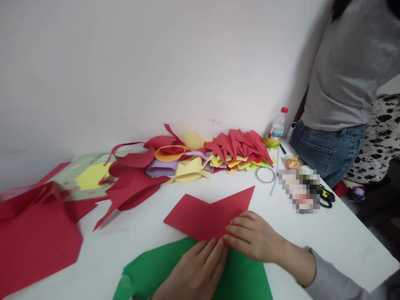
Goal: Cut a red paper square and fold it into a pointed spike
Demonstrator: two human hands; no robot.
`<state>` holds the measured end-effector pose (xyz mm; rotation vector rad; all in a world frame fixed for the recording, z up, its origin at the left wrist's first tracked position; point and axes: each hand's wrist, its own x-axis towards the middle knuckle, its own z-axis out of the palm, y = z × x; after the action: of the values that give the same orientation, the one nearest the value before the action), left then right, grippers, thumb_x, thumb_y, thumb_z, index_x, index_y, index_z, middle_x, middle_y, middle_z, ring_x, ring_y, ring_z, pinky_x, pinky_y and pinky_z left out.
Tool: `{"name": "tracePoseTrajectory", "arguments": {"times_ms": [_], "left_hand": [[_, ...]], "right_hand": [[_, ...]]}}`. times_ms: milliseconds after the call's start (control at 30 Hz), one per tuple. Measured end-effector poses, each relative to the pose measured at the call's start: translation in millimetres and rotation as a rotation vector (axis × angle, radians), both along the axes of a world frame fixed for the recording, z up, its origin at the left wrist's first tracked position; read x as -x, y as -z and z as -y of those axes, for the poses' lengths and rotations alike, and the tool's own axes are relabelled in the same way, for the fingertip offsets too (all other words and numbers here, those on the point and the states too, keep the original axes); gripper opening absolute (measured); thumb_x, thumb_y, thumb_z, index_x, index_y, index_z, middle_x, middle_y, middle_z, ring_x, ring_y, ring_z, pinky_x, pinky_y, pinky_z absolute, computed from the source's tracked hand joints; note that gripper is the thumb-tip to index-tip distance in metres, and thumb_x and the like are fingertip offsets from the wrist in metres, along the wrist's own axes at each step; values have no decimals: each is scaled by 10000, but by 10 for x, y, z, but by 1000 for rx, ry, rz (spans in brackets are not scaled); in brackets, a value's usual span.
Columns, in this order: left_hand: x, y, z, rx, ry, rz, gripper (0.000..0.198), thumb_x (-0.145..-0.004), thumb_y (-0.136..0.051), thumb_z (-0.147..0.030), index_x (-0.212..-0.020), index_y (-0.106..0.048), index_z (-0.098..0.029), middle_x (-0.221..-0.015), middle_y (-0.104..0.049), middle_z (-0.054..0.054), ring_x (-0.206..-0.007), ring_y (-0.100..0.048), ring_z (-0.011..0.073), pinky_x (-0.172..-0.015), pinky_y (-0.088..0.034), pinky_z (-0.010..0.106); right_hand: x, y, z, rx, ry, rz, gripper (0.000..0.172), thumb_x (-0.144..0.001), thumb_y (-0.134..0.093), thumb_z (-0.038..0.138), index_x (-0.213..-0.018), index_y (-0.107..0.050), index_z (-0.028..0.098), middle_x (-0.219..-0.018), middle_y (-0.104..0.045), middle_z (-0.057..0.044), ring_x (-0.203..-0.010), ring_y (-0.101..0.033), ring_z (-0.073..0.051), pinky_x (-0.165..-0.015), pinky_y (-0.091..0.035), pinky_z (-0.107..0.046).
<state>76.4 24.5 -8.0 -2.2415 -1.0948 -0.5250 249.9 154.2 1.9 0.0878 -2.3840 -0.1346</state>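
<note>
A folded red paper (pixel 206 214) lies at the lower centre of the frame, its top edge dipping in a V between two raised corners. Its lower part overlaps a green sheet (pixel 246 275) that runs down to the bottom edge.

The person's left hand (pixel 196 268) comes up from the bottom, back upward, its fingers pressed together with the tips at the paper's lower edge. The right hand (pixel 256 235) reaches in from the lower right, its fingers slightly spread over the paper's right part. The thumbs are hidden, so one cannot tell whether either hand is pinching it.

A large red paper piece (pixel 37 246) fills the lower left of the white worktop (pixel 350 237). Across the middle of the frame, by the wall (pixel 140 71), lie curled shapes in red, orange, purple and yellow; to their right is a pile of pointed red folded papers (pixel 240 145). Right of centre stand a red-capped bottle (pixel 277 127) and, nearer, a flat ring (pixel 265 182) and a wrapped snack (pixel 293 163). Another person in a grey top (pixel 346 71) and jeans (pixel 328 152) is at the upper right.
</note>
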Motion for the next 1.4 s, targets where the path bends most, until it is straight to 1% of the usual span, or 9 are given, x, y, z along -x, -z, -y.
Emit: {"name": "tracePoseTrajectory", "arguments": {"times_ms": [167, 433, 600, 733, 933, 1067, 1133, 1267, 1400], "left_hand": [[-174, 134, -61, 41, -116, 84, 354, -899, -294, -28, -916, -642, -93, -751, -657, 98, -644, -606, 205, -593, -468, 344], [-92, 254, -148, 105, -97, 266, 302, -922, -350, -39, -864, -617, -168, -732, -642, 39, -643, -589, 166, -601, -465, 297], [-26, 240, -158, 64, -55, 179, 354, -915, -329, -13, -906, -655, -150, -870, -710, 70, -828, -651, 194, -764, -511, 319], [-32, 363, -115, 68, -87, 60, 364, -899, -338, -20, -968, -678, -127, -945, -725, 112, -907, -662, 236, -781, -506, 350], [-70, 539, -62, 254, -99, -43, 335, -935, -399, -120, -1157, -649, -109, -1083, -711, 165, -1037, -646, 282, -849, -510, 396], [72, 424, -128, 351, -43, -12, 345, -961, -384, -121, -1172, -655, -147, -1115, -721, 112, -1066, -648, 249, -879, -526, 362], [180, 315, -175, 437, -4, -7, 342, -981, -410, -167, -1255, -613, -192, -1233, -681, 69, -1152, -612, 238, -949, -507, 369], [320, 99, -218, 668, 14, 83, 533, -970, -488, -411, -1475, -337, -332, -1459, -495, -5, -1379, -391, 291, -1115, -356, 490], [313, -2, -213, 855, -11, 174, 647, -943, -455, -555, -1500, -171, -388, -1522, -395, -9, -1451, -175, 384, -1118, -188, 683]], "right_hand": [[-52, 36, 119, -121, 12, 4, 208, -884, -472, 47, -833, -672, 73, -754, -685, -97, -673, -589, -178, -586, -444, -326], [-90, 132, 178, -164, 31, 144, 238, -855, -482, 66, -659, -590, 147, -579, -537, -20, -509, -435, -144, -518, -331, -322], [-117, 171, 138, -160, 45, 181, 240, -875, -508, 91, -651, -560, 160, -604, -542, -10, -523, -424, -136, -520, -290, -315], [-149, 169, 114, -140, 72, 222, 248, -878, -494, 89, -648, -545, 165, -614, -542, -13, -551, -436, -141, -537, -284, -323], [-142, 166, 173, -138, 133, 221, 227, -859, -494, 79, -658, -569, 151, -639, -572, -41, -581, -468, -161, -532, -260, -330], [-148, 177, 162, -148, 111, 242, 218, -858, -516, 86, -659, -582, 148, -633, -578, -38, -577, -470, -161, -542, -276, -327], [-171, 161, 119, -141, 108, 281, 226, -877, -527, 104, -663, -584, 153, -640, -582, -33, -586, -474, -158, -555, -291, -327], [-231, 96, 7, -122, 112, 368, 239, -897, -553, 122, -663, -581, 161, -652, -587, -18, -618, -480, -150, -625, -342, -326], [-256, 55, -63, -99, 127, 406, 244, -900, -557, 113, -664, -580, 170, -637, -574, -7, -640, -476, -153, -701, -368, -338]]}}
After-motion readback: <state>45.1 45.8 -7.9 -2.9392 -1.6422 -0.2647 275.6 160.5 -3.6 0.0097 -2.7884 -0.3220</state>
